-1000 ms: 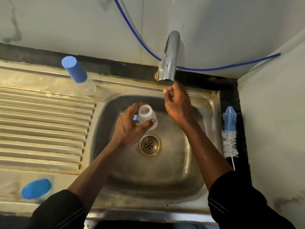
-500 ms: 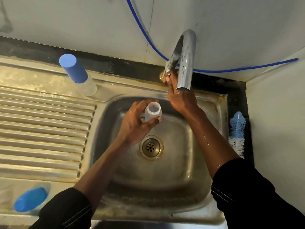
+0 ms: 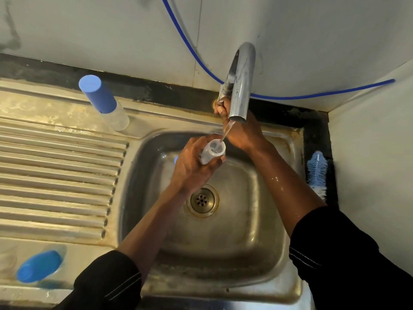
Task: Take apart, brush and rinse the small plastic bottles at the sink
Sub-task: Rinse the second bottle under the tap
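Standing at the back of the steel counter is a clear bottle with a tall blue cap; a second blue cap lies blurred at the front left, and a bottle brush lies right of the sink. The tap spout hides part of the right hand, so I cannot tell what its fingers hold. The left hand grips a small open bottle over the sink, its long axis tilted, mouth up and right under the water stream.
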